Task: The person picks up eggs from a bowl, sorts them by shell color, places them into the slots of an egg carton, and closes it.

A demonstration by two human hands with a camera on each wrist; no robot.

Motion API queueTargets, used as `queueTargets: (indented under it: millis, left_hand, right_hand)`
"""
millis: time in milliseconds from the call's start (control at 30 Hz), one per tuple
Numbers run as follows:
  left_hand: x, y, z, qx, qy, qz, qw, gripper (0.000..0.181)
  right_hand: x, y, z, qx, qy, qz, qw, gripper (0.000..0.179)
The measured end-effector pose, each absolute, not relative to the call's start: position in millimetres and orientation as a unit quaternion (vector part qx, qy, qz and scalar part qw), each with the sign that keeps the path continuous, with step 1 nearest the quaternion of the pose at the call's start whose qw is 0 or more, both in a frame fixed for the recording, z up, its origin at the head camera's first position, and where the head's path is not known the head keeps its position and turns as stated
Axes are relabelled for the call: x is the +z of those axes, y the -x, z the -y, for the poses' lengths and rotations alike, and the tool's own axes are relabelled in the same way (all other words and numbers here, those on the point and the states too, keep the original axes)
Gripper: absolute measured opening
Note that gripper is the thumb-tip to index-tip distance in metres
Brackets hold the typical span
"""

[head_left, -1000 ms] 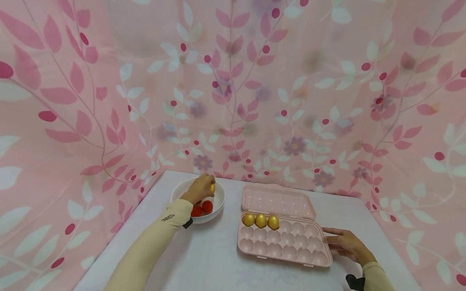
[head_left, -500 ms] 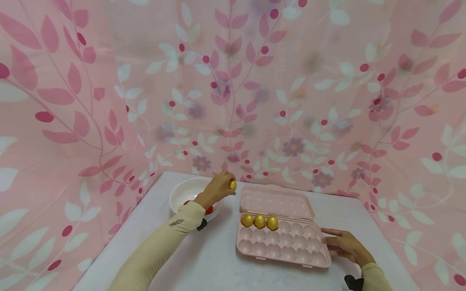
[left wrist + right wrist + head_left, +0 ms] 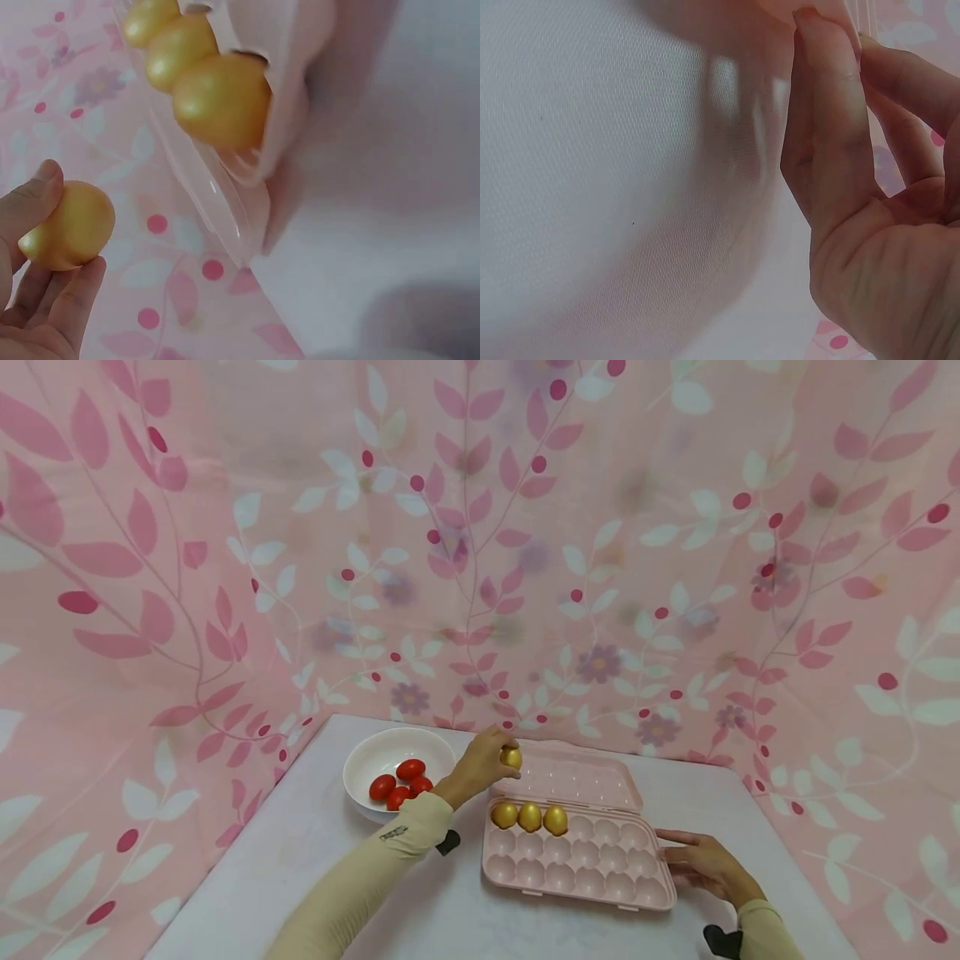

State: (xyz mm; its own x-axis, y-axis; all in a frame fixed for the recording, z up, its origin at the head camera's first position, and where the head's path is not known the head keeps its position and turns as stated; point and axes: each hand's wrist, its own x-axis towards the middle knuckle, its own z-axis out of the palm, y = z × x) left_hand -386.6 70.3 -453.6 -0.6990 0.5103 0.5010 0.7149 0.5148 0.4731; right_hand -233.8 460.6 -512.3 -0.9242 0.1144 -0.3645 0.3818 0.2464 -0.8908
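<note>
My left hand (image 3: 483, 764) holds a golden egg (image 3: 79, 225) between thumb and fingertips, over the raised lid side of a pink egg carton (image 3: 588, 856). The left wrist view shows this egg apart from the carton. Three golden eggs (image 3: 529, 816) sit in the left end of the carton's back row; the other cups I see hold nothing. At the carton's right end, my right hand (image 3: 708, 864) pinches its edge, with the thumb and fingers (image 3: 832, 97) meeting the pink rim in the right wrist view.
A white bowl (image 3: 360, 760) with several red eggs (image 3: 411, 769) stands on the left of the white-covered table (image 3: 330, 877), partly behind my left forearm. The carton's pink lid (image 3: 577, 777) lies back, open. Pink floral cloth (image 3: 480, 568) encloses the table's back and sides.
My left hand has lifted the golden egg out of the bowl and carried it right to the carton's lid. The red eggs now show more fully. My right hand stays at the carton's end.
</note>
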Motion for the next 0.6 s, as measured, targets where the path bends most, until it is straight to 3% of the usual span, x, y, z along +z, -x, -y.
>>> queueTargets:
  millis: [600]
  left_hand:
    - [-468.2, 355.6, -141.2, -0.359, 0.416, 0.831, 0.088, 0.04]
  right_hand:
    - [-511.8, 234.9, -456.5, -0.568, -0.197, -0.792, 0.101, 0.057]
